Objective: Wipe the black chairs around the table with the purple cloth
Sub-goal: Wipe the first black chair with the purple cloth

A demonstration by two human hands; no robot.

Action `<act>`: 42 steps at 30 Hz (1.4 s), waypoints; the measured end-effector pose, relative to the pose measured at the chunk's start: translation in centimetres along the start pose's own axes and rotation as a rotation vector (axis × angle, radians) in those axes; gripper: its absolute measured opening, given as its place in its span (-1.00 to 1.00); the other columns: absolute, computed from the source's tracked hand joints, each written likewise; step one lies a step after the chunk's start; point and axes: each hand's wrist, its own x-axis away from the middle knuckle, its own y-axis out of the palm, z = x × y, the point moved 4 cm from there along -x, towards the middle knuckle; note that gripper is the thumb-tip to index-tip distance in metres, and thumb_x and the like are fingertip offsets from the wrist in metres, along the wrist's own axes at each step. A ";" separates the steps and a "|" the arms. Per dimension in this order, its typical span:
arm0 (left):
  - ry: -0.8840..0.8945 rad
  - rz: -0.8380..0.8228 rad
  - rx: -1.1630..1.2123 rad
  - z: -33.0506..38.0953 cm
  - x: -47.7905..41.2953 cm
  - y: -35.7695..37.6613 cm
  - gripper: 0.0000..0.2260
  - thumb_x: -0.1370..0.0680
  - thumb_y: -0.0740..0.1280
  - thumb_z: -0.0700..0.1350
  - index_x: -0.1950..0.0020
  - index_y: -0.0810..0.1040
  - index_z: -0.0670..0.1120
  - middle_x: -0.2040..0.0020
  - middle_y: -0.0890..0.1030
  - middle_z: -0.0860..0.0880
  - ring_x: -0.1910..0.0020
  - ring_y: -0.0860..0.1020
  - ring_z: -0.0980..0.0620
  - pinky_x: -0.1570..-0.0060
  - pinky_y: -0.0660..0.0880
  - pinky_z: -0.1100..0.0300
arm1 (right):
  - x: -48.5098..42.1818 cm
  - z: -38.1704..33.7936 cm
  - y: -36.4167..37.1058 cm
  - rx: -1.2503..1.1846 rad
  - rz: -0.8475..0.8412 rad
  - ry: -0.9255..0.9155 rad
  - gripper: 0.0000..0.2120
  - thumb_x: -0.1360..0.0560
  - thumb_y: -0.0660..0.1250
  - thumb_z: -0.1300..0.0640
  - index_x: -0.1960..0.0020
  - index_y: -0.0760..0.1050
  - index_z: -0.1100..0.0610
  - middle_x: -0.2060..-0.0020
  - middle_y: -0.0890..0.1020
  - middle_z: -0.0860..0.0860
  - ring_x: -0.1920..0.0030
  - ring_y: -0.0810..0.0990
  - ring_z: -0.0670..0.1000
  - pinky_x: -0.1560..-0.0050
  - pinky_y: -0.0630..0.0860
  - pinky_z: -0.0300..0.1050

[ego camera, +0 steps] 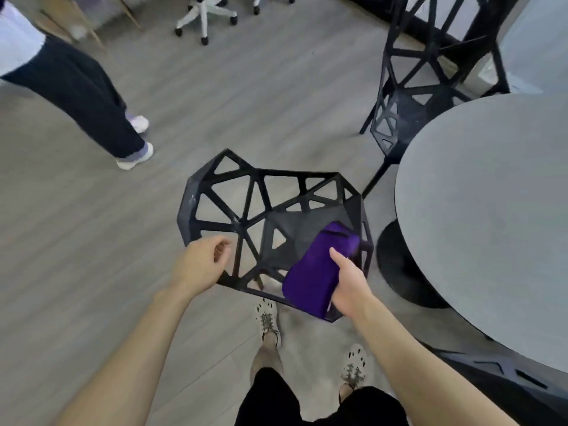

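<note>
A black chair (246, 207) with a frame of open triangles stands right in front of me, seen from above. The purple cloth (310, 272) lies over the chair's near right edge and seat. My right hand (349, 279) grips the cloth from the right side, thumb pointing up over it. At the chair's near left edge hovers my left hand (201, 262), fingers loosely curled with nothing in them, close to the frame. A second black chair (427, 87) stands beyond, at the far side of the table. Part of a third black chair (504, 373) shows under the table at lower right.
A round grey table (491, 210) on a black pedestal base (396, 265) fills the right side. Another person's legs (86, 96) stand on the wooden floor at the upper left. White office chair bases (206, 16) are at the top. My own feet are just below the chair.
</note>
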 end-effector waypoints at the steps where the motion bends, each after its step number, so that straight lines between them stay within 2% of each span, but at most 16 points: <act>1: -0.033 0.043 0.051 -1.9 -0.5 -0.7 -0.83 -0.70 0.29 0.03 -0.23 0.65 0.13 -0.02 0.67 0.15 0.08 0.64 0.15 0.02 0.65 0.04 | -0.9 0.8 1.6 0.030 0.012 -0.005 -0.69 -0.68 0.40 0.02 -0.38 0.60 0.09 -0.15 0.77 0.12 -0.16 0.75 0.19 -0.23 0.62 0.18; 6: -0.193 0.247 0.255 -11.1 -5.4 -3.8 -0.81 -0.71 0.31 -0.09 -0.28 0.65 0.02 -0.06 0.67 0.05 0.04 0.62 0.08 -0.03 0.58 0.05 | -5.7 3.2 11.0 0.125 0.075 -0.034 -0.70 -0.63 0.45 -0.08 -0.30 0.63 0.03 -0.10 0.78 0.06 -0.17 0.72 0.18 -0.30 0.59 0.20; 8: -0.238 0.161 0.310 -14.4 -8.2 -3.8 -0.72 -0.71 0.29 -0.13 -0.41 0.61 -0.03 -0.15 0.66 0.03 -0.03 0.62 0.03 -0.12 0.55 0.09 | -8.4 3.3 15.9 0.164 0.099 -0.059 -0.66 -0.61 0.45 -0.14 -0.31 0.61 0.00 -0.15 0.76 0.04 -0.19 0.70 0.17 -0.31 0.59 0.20; 11: -0.193 -0.096 0.343 -16.7 -10.9 -2.5 -0.62 -0.71 0.24 -0.21 -0.52 0.57 -0.04 -0.23 0.66 0.04 -0.12 0.65 0.04 -0.23 0.54 0.12 | -12.7 3.4 23.8 0.317 0.096 -0.112 -0.45 -0.53 0.40 -0.28 -0.44 0.53 -0.06 -0.31 0.67 -0.01 -0.29 0.64 0.11 -0.44 0.51 0.18; 14: -0.049 -0.202 0.335 -17.5 -12.0 -2.2 -0.42 -0.62 0.17 -0.40 -0.52 0.58 0.08 -0.17 0.66 0.02 -0.09 0.67 0.10 -0.18 0.58 0.09 | -15.3 2.9 31.5 0.483 0.037 -0.249 -0.45 -0.68 0.27 -0.18 -0.60 0.38 0.03 -0.36 0.55 -0.05 -0.39 0.52 0.08 -0.54 0.38 0.14; 17: 0.056 -0.279 0.300 -18.5 -12.7 -2.0 -0.24 -0.47 0.13 -0.46 -0.56 0.53 0.13 -0.17 0.65 0.06 -0.09 0.63 0.15 -0.13 0.58 0.11 | -16.3 4.1 36.4 0.616 -0.017 -0.338 -0.41 -0.70 0.22 -0.14 -0.67 0.28 0.05 -0.56 0.44 -0.02 -0.57 0.36 0.06 -0.61 0.23 0.06; 18: 0.064 -0.308 0.306 -18.8 -12.9 -2.0 -0.22 -0.44 0.12 -0.46 -0.57 0.52 0.11 -0.18 0.64 0.05 -0.12 0.62 0.13 -0.15 0.59 0.08 | -16.1 5.0 36.8 0.654 -0.014 -0.351 -0.42 -0.69 0.22 -0.14 -0.66 0.31 0.00 -0.56 0.45 -0.01 -0.58 0.37 0.08 -0.60 0.26 0.09; 20: 0.064 -0.359 0.319 -19.5 -13.4 -2.1 -0.23 -0.41 0.11 -0.43 -0.57 0.52 0.02 -0.23 0.64 0.03 -0.19 0.62 0.09 -0.23 0.60 0.01 | -14.5 7.6 36.3 0.689 -0.046 -0.405 -0.57 -0.65 0.23 -0.08 -0.51 0.47 -0.10 -0.39 0.60 -0.04 -0.44 0.50 0.06 -0.49 0.39 0.11; 22: 0.070 -0.400 0.329 -20.2 -13.8 -2.3 -0.25 -0.36 0.09 -0.32 -0.53 0.57 -0.04 -0.24 0.65 0.01 -0.23 0.62 0.07 -0.26 0.60 -0.01 | -11.6 10.4 34.9 0.713 -0.122 -0.476 -0.63 -0.63 0.26 0.05 -0.42 0.52 -0.15 -0.32 0.63 -0.10 -0.37 0.54 -0.03 -0.40 0.44 0.01; 24: 0.071 -0.452 0.347 -20.6 -13.9 -2.6 -0.33 -0.34 0.08 -0.29 -0.37 0.65 -0.06 -0.21 0.66 0.03 -0.24 0.62 0.07 -0.26 0.60 -0.04 | -8.6 13.2 33.0 0.743 -0.199 -0.495 -0.59 -0.64 0.27 0.12 -0.43 0.53 -0.20 -0.41 0.59 -0.16 -0.48 0.47 -0.09 -0.47 0.39 -0.05; 27: 0.074 -0.512 0.413 -20.3 -13.4 -3.0 -0.37 -0.40 0.10 -0.50 -0.21 0.63 0.07 -0.16 0.63 0.17 -0.18 0.60 0.20 -0.22 0.62 -0.01 | -7.6 15.8 30.3 0.704 -0.239 -0.394 -0.63 -0.65 0.27 0.05 -0.42 0.57 -0.18 -0.39 0.61 -0.19 -0.46 0.49 -0.13 -0.58 0.33 0.12; 29: 0.061 -0.503 0.458 -20.1 -13.2 -3.1 -0.31 -0.41 0.08 -0.54 -0.25 0.61 0.10 -0.20 0.62 0.17 -0.19 0.60 0.22 -0.22 0.62 -0.03 | -8.5 14.8 31.1 0.764 -0.258 -0.455 -0.60 -0.67 0.24 0.00 -0.49 0.50 -0.19 -0.46 0.54 -0.21 -0.52 0.41 -0.14 -0.60 0.29 0.14; 31: 0.052 -0.486 0.474 -20.1 -13.3 -2.9 -0.27 -0.42 0.09 -0.50 -0.44 0.60 0.04 -0.28 0.63 0.10 -0.19 0.62 0.21 -0.24 0.62 -0.04 | -10.4 12.7 33.6 0.838 -0.267 -0.564 -0.54 -0.69 0.19 -0.03 -0.58 0.40 -0.13 -0.55 0.44 -0.17 -0.59 0.31 -0.11 -0.63 0.24 0.12; 35: 0.032 -0.476 0.443 -19.8 -13.1 -2.9 -0.16 -0.42 0.11 -0.43 -0.61 0.46 0.18 -0.36 0.61 0.12 -0.22 0.61 0.18 -0.27 0.58 0.05 | -16.3 6.6 37.9 0.748 -0.067 -0.576 -0.46 -0.70 0.16 -0.07 -0.67 0.24 -0.06 -0.62 0.33 -0.08 -0.63 0.24 -0.01 -0.65 0.15 0.08; 39: -0.052 -0.450 0.484 -19.9 -12.8 -2.5 -0.15 -0.47 0.14 -0.49 -0.61 0.45 0.22 -0.38 0.61 0.16 -0.24 0.59 0.23 -0.27 0.58 0.08 | -19.3 3.6 38.0 0.654 0.063 -0.459 -0.51 -0.71 0.18 -0.10 -0.60 0.37 0.00 -0.45 0.51 -0.05 -0.50 0.43 0.09 -0.54 0.30 0.09; 42: -0.101 -0.431 0.564 -19.6 -12.4 -2.3 -0.15 -0.45 0.14 -0.52 -0.58 0.48 0.17 -0.32 0.64 0.13 -0.17 0.60 0.28 -0.10 0.59 0.23 | -15.3 7.1 36.7 0.663 -0.032 -0.439 -0.59 -0.66 0.23 -0.04 -0.48 0.50 -0.01 -0.34 0.60 -0.05 -0.37 0.51 0.03 -0.44 0.38 0.03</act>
